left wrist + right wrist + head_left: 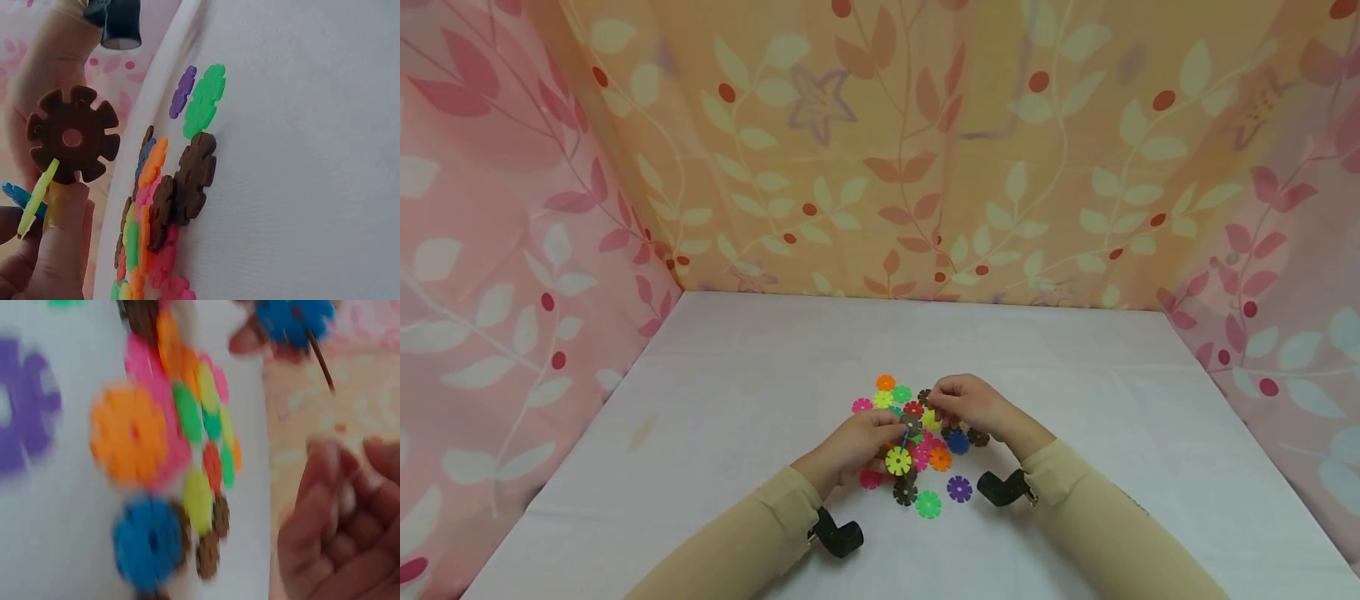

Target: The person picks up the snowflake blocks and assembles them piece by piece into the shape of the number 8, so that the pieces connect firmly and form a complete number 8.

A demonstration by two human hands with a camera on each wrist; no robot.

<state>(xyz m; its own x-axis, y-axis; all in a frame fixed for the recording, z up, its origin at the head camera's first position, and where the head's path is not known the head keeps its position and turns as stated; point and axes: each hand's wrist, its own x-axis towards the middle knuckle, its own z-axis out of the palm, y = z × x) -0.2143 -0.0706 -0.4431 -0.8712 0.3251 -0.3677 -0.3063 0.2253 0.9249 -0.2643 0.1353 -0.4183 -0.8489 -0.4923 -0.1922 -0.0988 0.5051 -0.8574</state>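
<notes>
My left hand (857, 442) pinches a small cluster of slotted plastic flower discs above the pile. The cluster joins a brown disc (72, 134), a yellow disc (39, 197) and a blue disc (19, 195); the blue one faces the right wrist view. Just beyond it, to the right, my right hand (973, 404) hovers with loosely curled fingers, and I see nothing between them in the right wrist view. Under both hands lies a loose pile of discs, including an orange disc (940, 458) and a blue table disc (147, 542). My left hand hides part of the pile.
On the near side, a purple disc (959, 489) and a green disc (928, 504) lie apart from the pile. The white table (737, 358) meets patterned curtains (880, 167) at the back and sides. Black wrist cameras (838, 533) jut out below the sleeves.
</notes>
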